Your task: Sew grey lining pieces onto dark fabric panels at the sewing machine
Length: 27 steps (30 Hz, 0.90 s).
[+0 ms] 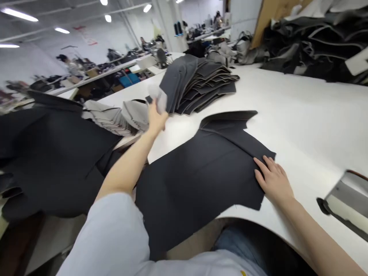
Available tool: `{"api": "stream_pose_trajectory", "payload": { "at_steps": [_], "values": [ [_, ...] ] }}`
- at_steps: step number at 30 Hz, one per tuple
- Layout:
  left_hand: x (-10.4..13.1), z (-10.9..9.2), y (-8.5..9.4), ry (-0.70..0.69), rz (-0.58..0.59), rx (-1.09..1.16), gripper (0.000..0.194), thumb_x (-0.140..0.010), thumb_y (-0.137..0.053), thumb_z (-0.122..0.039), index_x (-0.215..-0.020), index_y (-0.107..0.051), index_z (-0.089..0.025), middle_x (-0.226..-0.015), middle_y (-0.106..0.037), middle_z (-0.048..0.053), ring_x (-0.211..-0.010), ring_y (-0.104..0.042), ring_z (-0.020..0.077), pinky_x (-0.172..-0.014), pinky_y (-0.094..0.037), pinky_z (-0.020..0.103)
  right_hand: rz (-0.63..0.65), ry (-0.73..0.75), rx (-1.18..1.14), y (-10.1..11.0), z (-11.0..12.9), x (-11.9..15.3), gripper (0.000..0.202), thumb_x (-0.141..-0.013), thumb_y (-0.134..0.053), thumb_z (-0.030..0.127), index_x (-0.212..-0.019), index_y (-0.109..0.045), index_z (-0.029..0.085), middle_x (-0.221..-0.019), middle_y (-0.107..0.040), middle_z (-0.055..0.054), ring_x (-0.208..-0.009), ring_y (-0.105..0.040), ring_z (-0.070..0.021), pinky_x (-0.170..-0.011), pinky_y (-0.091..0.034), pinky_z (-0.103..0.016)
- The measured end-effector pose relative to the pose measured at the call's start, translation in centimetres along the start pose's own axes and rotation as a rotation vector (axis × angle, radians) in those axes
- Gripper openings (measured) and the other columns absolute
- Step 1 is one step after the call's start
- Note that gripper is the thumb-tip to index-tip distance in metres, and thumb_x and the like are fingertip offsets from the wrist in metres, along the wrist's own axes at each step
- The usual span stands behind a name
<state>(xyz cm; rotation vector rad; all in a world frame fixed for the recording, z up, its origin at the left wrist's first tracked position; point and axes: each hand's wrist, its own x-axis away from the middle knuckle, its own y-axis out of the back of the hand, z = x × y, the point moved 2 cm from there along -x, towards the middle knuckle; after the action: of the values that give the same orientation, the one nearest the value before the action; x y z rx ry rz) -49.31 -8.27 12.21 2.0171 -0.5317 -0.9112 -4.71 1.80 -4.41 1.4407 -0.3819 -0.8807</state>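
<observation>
A large dark fabric panel (198, 172) lies across the white table before me, with its near edge hanging over the table's front. My right hand (274, 182) rests on the panel's right edge, fingers stretched out. My left hand (157, 118) is extended past the panel's far left corner, its fingers closed on a pale, thin piece (158, 96) smeared by motion; its kind cannot be made out. Just beyond that hand stands a pile of dark, folded fabric pieces (198, 82). Grey-white fabric pieces (132, 115) are stacked to its left.
Dark fabric (54, 153) is heaped at the left. A big pile of dark and grey pieces (316, 46) occupies the far right of the white table (301, 103). A machine part (347, 199) sits at the right edge. Other people work at distant tables, including one person (69, 65).
</observation>
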Motion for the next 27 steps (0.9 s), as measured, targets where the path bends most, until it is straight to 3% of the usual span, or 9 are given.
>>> {"api": "stream_pose_trajectory", "payload": {
  "at_steps": [3,5,7,10,14,18,22,24,27],
  "values": [
    [8.1,-4.4,-5.4,-0.414,0.467,-0.022,0.068,-0.080,-0.051,-0.023,-0.146,-0.039,-0.013,-0.144,-0.053,0.008,-0.133,-0.048,0.0220,-0.113,-0.037,0.037,0.036,-0.013,-0.010,0.3,0.3,0.8,0.048,-0.101,-0.036,0.036,-0.143,-0.051,0.018,-0.148,-0.046,-0.017,-0.140,-0.041,-0.0334,-0.114,-0.035,-0.051],
    [12.5,-7.2,-7.5,-0.648,0.749,-0.086,0.073,-0.077,-0.055,-0.026,-0.148,-0.039,-0.017,-0.143,-0.054,0.009,-0.129,-0.052,0.0253,-0.109,-0.041,0.038,0.053,-0.027,-0.006,0.7,0.1,2.4,0.049,-0.100,-0.041,0.035,-0.145,-0.049,0.016,-0.149,-0.044,-0.020,-0.141,-0.038,-0.0361,-0.114,-0.035,-0.052],
    [15.0,-10.5,-8.7,-0.719,0.900,-0.195,0.081,-0.080,-0.057,-0.039,-0.152,-0.029,-0.016,-0.146,-0.050,0.015,-0.129,-0.052,0.0312,-0.104,-0.044,0.041,0.062,-0.060,0.002,1.5,-0.5,4.7,0.052,-0.099,-0.044,0.035,-0.146,-0.048,0.013,-0.151,-0.042,-0.023,-0.141,-0.037,-0.0382,-0.113,-0.035,-0.053],
    [16.8,-16.8,-10.4,-0.633,0.863,-0.339,0.084,-0.081,-0.057,-0.060,-0.146,-0.035,-0.012,-0.128,-0.061,0.022,-0.113,-0.062,0.0374,-0.089,-0.050,0.043,0.068,-0.120,0.015,3.0,-2.3,8.7,0.055,-0.098,-0.046,0.038,-0.147,-0.046,0.012,-0.152,-0.039,-0.024,-0.142,-0.034,-0.0394,-0.114,-0.034,-0.053],
    [20.3,-25.3,-13.5,-0.750,0.719,-0.113,0.028,-0.077,-0.060,-0.040,-0.091,-0.061,-0.015,-0.087,-0.069,0.015,-0.089,-0.068,0.0368,-0.077,-0.052,0.043,0.089,-0.181,-0.004,5.3,-7.1,12.8,0.056,-0.099,-0.045,0.039,-0.148,-0.043,0.012,-0.155,-0.034,-0.024,-0.144,-0.031,-0.0386,-0.115,-0.032,-0.053],
    [23.9,-30.0,-15.6,-0.473,0.719,0.682,0.023,-0.071,-0.058,-0.042,-0.066,-0.054,-0.020,-0.061,-0.060,0.004,-0.068,-0.066,0.0276,-0.066,-0.054,0.039,0.071,-0.214,-0.111,6.9,-12.2,15.0,0.054,-0.098,-0.047,0.037,-0.146,-0.047,0.011,-0.156,-0.031,-0.022,-0.147,-0.025,-0.0377,-0.118,-0.026,-0.055],
    [27.5,-33.5,-16.1,-0.002,0.653,1.379,0.023,-0.070,-0.058,-0.042,-0.074,-0.062,-0.021,-0.074,-0.068,0.002,-0.088,-0.069,0.0239,-0.084,-0.058,0.036,-0.081,-0.272,-0.389,8.0,-14.3,16.1,0.046,-0.101,-0.037,0.039,-0.126,-0.066,0.014,-0.142,-0.052,-0.015,-0.139,-0.039,-0.0307,-0.114,-0.035,-0.048],
    [29.4,-35.1,-16.4,0.279,0.725,1.499,0.018,-0.069,-0.061,-0.037,-0.076,-0.064,-0.021,-0.078,-0.071,0.001,-0.093,-0.069,0.0232,-0.090,-0.057,0.036,-0.128,-0.330,-0.587,8.4,-14.6,16.5,0.054,-0.103,-0.027,0.045,-0.105,-0.074,0.019,-0.116,-0.068,-0.011,-0.118,-0.056,-0.0265,-0.105,-0.042,-0.045],
    [31.8,-36.6,-16.6,0.567,0.891,1.450,0.016,-0.072,-0.060,-0.032,-0.077,-0.067,-0.019,-0.079,-0.072,0.003,-0.093,-0.070,0.0236,-0.089,-0.059,0.037,-0.087,-0.361,-0.888,8.6,-14.6,16.8,0.066,-0.101,-0.024,0.058,-0.079,-0.072,0.019,-0.086,-0.070,-0.008,-0.091,-0.064,-0.0232,-0.092,-0.047,-0.041]
  ]
}}
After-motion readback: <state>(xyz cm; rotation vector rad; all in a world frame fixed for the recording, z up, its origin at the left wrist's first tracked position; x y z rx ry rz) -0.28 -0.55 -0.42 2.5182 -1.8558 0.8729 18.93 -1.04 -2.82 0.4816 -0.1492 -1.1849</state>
